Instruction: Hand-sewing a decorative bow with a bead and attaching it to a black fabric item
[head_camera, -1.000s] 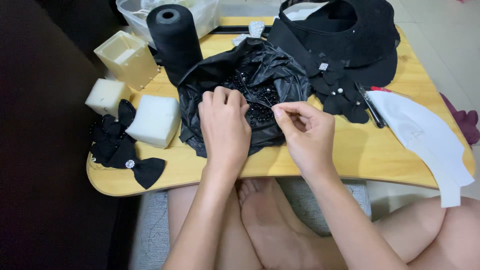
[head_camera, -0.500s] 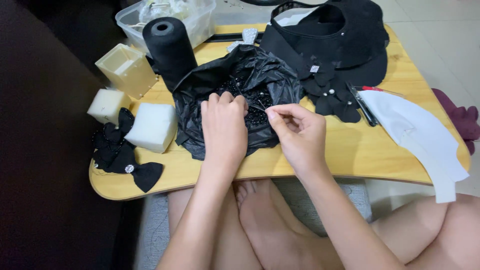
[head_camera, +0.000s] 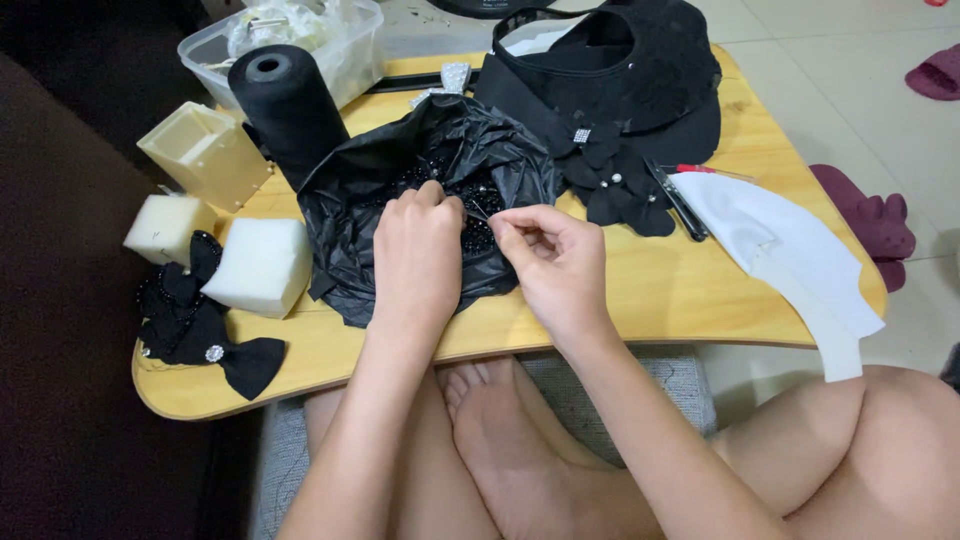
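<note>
Both hands have been drawn closer over the black bag (head_camera: 420, 180); right hand (head_camera: 555, 265) fingers (head_camera: 505, 228) pinch a thin needle, left hand (head_camera: 418, 255) fingers are curled on the beads (head_camera: 470, 205), where a fingertip could be pricked or beads spilled.

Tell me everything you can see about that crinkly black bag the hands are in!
The black plastic bag is thin, shiny and very crumpled. It lies spread open on the yellow wooden table, between the black thread cone and the black lace visor. Its edges stand up in wrinkled folds around a hollow holding tiny, glinting black beads. The left hand rests on it, fingertips among the beads. The right hand hovers at its right edge, pinching something thin. A white foam block sits by its left edge.
</note>
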